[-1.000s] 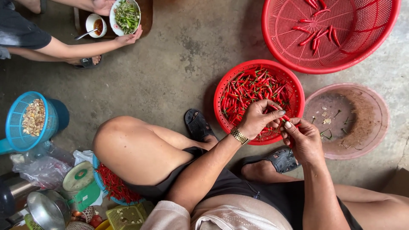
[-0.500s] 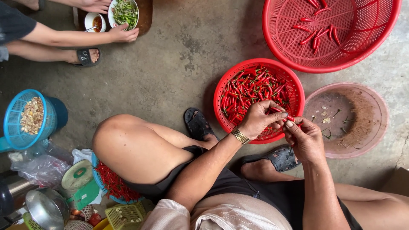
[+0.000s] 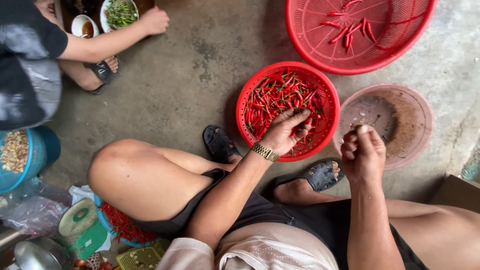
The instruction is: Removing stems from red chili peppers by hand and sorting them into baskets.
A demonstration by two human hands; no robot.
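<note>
My left hand, with a gold watch on its wrist, reaches into a small round red basket full of red chilies. Its fingers are curled down onto the chilies. My right hand hovers over the near rim of a shallow pink bowl that holds a few green stems and crumbs. Its fingertips are pinched together, and I cannot make out anything between them. I sit low on a concrete floor with my knees bent.
A large red basket with a few chilies stands beyond the small one. Another person's arm reaches to a bowl of greens at top left. A blue basket, bags and tools lie at my left. Black sandals are on my feet.
My hands were together over the small basket's right edge. They have parted: the left moved into the chilies, the right moved right over the pink bowl. The other person leaned in closer.
</note>
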